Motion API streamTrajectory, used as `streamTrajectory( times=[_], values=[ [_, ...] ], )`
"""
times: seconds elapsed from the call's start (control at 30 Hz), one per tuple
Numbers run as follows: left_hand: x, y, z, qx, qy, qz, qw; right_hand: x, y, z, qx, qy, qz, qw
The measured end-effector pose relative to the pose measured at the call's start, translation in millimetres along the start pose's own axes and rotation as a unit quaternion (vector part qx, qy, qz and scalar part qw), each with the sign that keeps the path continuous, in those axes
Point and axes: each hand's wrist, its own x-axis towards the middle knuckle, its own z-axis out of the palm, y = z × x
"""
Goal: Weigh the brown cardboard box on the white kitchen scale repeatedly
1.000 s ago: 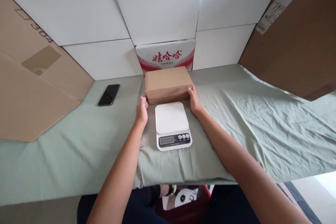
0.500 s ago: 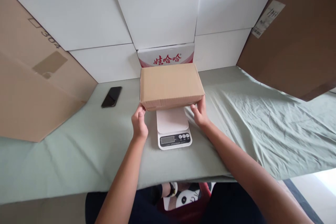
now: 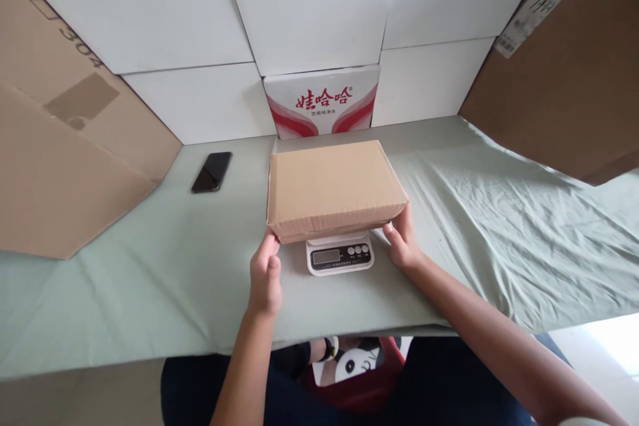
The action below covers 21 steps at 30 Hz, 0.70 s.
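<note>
A closed brown cardboard box [image 3: 337, 183] is held level between my two hands, over a white digital kitchen scale [image 3: 341, 254]. My left hand [image 3: 265, 273] grips the box's near left corner, its fingers tucked under the edge. At the near right corner, my right hand [image 3: 402, 239] holds it with the thumb in front and the other fingers behind the side. Only the front of the scale shows, with its display and buttons; the box hides its platform. Whether the box's underside touches the platform, I cannot tell.
A black phone [image 3: 212, 172] lies on the green cloth [image 3: 219, 299] to the left. White panels [image 3: 309, 6] and a white box with red lettering [image 3: 323, 103] stand at the back. Large cardboard sheets [image 3: 74, 133] [image 3: 564, 80] flank both sides.
Both hands have brought the box lower and nearer to me, so it now covers the scale's platform. My view has tilted down, showing more of the red-lettered box.
</note>
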Motion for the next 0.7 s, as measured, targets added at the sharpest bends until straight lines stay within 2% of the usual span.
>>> streamTrajectory(
  times=[0.17,0.5,0.7],
  values=[
    [1.0,4.6,-0.5,0.017,-0.037,-0.001,0.999,-0.1,-1.1,-0.5,-0.005,0.021,0.009,1.000],
    [2.2,8.5,1.5,0.016,-0.045,-0.006,0.999,2.8,-8.6,1.3,-0.016,0.027,0.013,0.999],
    [1.2,7.7,0.1,0.025,-0.048,0.001,0.999,1.7,-3.5,1.6,-0.017,0.031,0.016,0.999]
  ],
)
